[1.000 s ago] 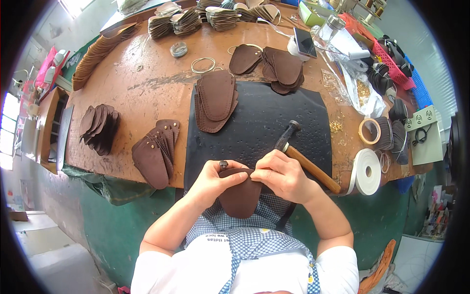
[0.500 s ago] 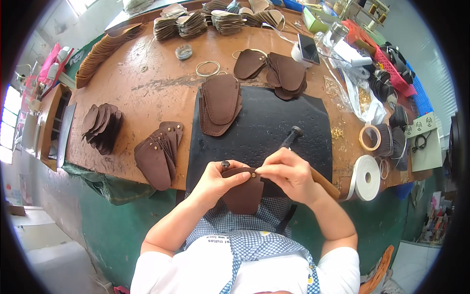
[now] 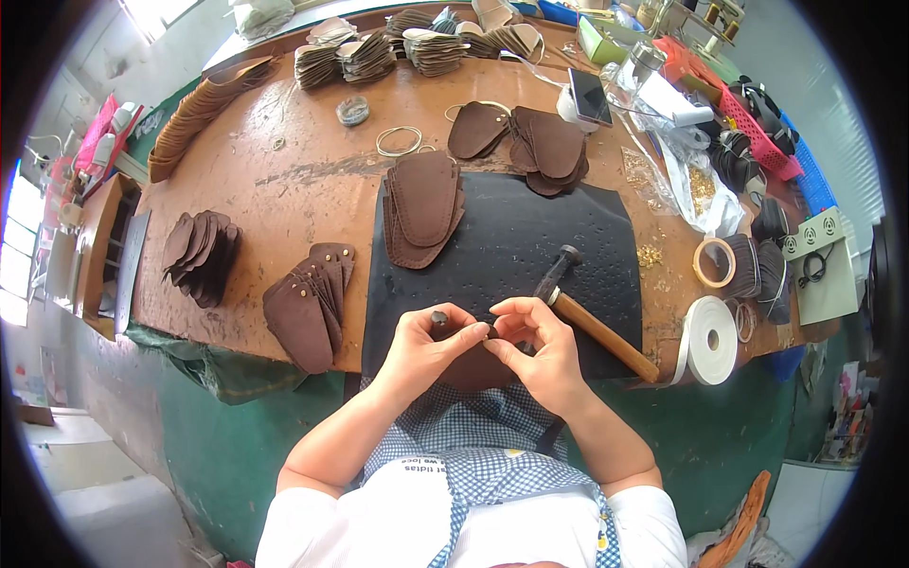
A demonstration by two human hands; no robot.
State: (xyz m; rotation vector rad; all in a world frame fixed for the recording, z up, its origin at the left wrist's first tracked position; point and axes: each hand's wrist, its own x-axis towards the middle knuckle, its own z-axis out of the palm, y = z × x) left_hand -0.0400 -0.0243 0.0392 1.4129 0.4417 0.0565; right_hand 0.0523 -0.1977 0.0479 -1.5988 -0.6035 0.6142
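Note:
Close to my body, over the front of the black mat [image 3: 502, 222], both hands hold a dark brown leather piece [image 3: 473, 375]. My left hand [image 3: 426, 350] is closed on its left side, and a dark, round-headed metal tool [image 3: 439, 319] also pokes up between those fingers. My right hand [image 3: 542, 355] has thumb and fingers curled at the leather's upper edge, close to the left thumb; what lies between the fingertips is partly hidden. A hammer [image 3: 604, 336] with a wooden handle rests on the mat to the right of my hands.
Stitched leather pieces [image 3: 423, 204] lie on the mat's far left. Left of it are a fan of studded pieces [image 3: 308, 308] and another stack [image 3: 201, 256]. On the right are a white tape roll [image 3: 710, 341], a tan tape roll [image 3: 714, 261] and small gold fittings [image 3: 650, 256].
My right hand has rolled and drawn back from the hammer handle, now uncovered. The leather's top edge has tipped, so the gold stud seen earlier is hidden. The whole view has shifted slightly.

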